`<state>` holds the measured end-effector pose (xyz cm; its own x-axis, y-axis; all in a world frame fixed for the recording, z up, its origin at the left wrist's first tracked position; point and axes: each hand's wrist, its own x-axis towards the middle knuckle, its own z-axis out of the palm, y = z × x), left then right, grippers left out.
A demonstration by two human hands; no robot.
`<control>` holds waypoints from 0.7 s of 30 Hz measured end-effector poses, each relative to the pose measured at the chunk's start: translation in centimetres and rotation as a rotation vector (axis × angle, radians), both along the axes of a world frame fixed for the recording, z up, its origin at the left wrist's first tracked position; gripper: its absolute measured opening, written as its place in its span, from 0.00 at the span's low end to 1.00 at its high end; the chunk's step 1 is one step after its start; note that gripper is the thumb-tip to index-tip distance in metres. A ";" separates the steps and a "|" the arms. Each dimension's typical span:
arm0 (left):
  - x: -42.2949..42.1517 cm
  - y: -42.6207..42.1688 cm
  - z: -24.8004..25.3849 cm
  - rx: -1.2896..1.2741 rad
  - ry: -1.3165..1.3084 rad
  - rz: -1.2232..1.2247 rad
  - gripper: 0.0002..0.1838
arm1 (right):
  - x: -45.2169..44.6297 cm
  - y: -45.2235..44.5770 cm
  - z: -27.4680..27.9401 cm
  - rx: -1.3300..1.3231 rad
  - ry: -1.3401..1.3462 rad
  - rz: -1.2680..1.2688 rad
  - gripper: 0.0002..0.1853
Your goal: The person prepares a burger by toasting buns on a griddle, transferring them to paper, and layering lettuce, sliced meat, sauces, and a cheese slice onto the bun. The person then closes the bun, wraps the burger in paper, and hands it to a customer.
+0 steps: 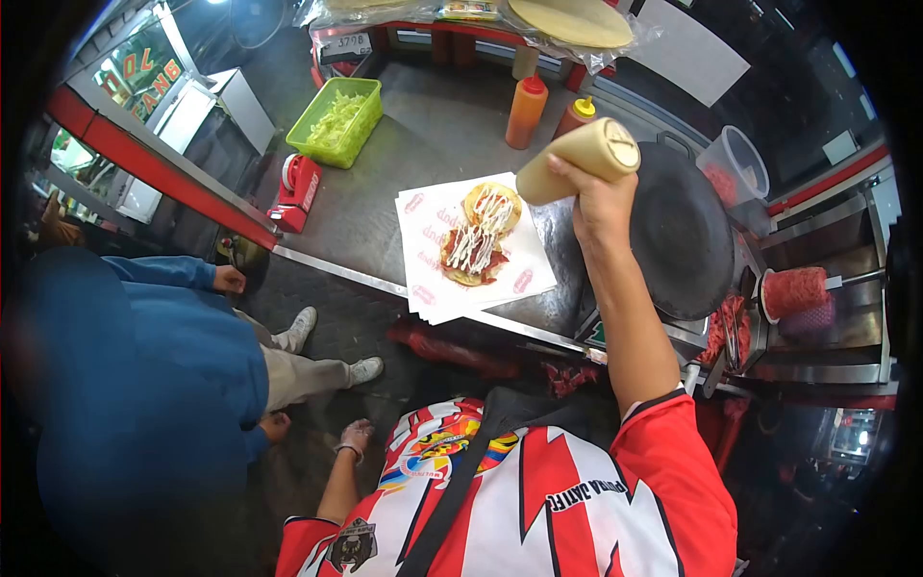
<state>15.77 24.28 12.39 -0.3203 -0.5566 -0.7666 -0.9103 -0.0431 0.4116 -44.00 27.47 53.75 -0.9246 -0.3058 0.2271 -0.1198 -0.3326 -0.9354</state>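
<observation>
My right hand (604,197) is wrapped around a cream-coloured squeeze bottle (577,162), held tilted above the counter with its base toward the upper right. Below and left of the bottle, an opened burger (476,236) lies on white printed wrapping paper (433,279). White sauce zigzags over both halves, and red sauce shows at the edges of the lower one. Down at my side, away from the counter, hangs my left hand (356,438); it appears to wear a thin clear glove. Its fingers look loosely open, with nothing visible in them.
A green basket (351,144) of shredded lettuce and a red tape dispenser (296,192) stand on the left. Orange (526,111) and yellow-capped (577,113) bottles are at the back. A black round griddle (678,226) is right. A person in blue (183,356) stands left.
</observation>
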 end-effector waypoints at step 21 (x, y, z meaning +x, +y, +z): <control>2.8 -1.7 -3.4 0.021 -0.019 0.024 0.24 | -3.0 -1.3 6.0 0.071 0.257 0.263 0.42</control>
